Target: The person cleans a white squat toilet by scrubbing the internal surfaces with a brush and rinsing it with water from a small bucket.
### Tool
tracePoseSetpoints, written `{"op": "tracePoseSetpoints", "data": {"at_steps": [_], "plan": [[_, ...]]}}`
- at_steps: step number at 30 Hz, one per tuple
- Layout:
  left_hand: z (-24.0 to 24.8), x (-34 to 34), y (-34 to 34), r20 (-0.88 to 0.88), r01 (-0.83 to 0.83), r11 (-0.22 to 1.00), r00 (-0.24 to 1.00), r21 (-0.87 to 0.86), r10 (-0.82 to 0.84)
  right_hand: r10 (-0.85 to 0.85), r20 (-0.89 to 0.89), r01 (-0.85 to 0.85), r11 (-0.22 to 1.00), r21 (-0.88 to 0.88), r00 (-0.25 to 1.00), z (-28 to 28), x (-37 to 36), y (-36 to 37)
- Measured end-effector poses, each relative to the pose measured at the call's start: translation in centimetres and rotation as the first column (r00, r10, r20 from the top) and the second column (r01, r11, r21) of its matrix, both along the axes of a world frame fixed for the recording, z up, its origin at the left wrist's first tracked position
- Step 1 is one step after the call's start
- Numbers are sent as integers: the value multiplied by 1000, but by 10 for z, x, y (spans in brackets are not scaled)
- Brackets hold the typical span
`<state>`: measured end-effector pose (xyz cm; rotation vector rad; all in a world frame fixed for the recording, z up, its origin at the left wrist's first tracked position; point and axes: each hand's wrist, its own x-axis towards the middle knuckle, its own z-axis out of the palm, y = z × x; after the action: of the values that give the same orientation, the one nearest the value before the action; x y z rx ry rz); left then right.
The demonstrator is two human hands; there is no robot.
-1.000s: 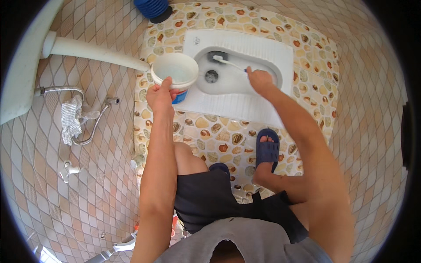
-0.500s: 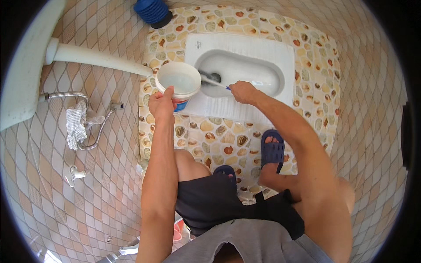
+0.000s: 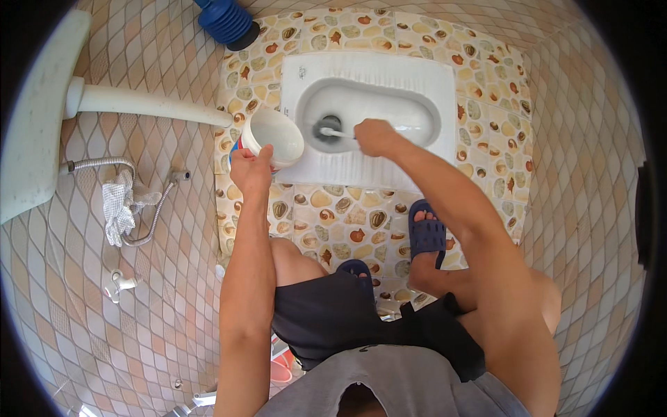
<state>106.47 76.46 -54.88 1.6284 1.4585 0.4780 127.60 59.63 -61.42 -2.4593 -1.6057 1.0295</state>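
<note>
My left hand (image 3: 253, 169) is closed on the rim of a white plastic bucket (image 3: 276, 136) with a red and blue label. The bucket tilts to the right, and its mouth faces the squat toilet (image 3: 434, 83), a white ceramic pan set in the floor. In my right hand (image 3: 377, 137) is the handle of a toilet brush (image 3: 332, 132), mostly covered by my fist. The white brush head reaches down at the dark drain hole (image 3: 329, 125) at the pan's left end. Whether water is leaving the bucket I cannot tell.
A blue plunger (image 3: 229, 26) stands at the back left. On the left wall are a white cistern (image 3: 42, 118), its white pipe (image 3: 153, 101), a metal hose (image 3: 154, 224) with a crumpled cloth (image 3: 118, 208), and a tap (image 3: 119, 285). My feet in dark blue sandals (image 3: 426, 236) are near the pan.
The bucket has gone from nearly upright to tilted rightward, shifting slightly left. My right hand has moved a little left, with the brush now at the drain hole and clear of the bucket's rim.
</note>
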Motion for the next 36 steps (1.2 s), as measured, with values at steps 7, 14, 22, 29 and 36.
{"op": "tracePoseSetpoints", "data": {"at_steps": [7, 14, 22, 29, 36], "plan": [[-11, -2, 4, -108, 54, 996, 993, 73, -46, -76, -106, 73, 997, -33, 991, 9, -19, 2], [-18, -1, 3, -180, 47, 993, 983, 108, -27, -146, -76, 148, 989, 27, 986, -4, -30, 22], [0, 7, -5, -213, -11, 1000, 977, -27, 5, -262, -96, 263, 965, -5, 960, -20, -1, 15], [-14, -19, 21, -268, 35, 993, 963, 116, -2, 26, -90, -43, 979, -197, 996, 0, 14, 10], [-15, -37, 19, -263, 94, 982, 964, 165, -49, 161, -190, -205, 948, -242, 968, 36, 14, 9]]}}
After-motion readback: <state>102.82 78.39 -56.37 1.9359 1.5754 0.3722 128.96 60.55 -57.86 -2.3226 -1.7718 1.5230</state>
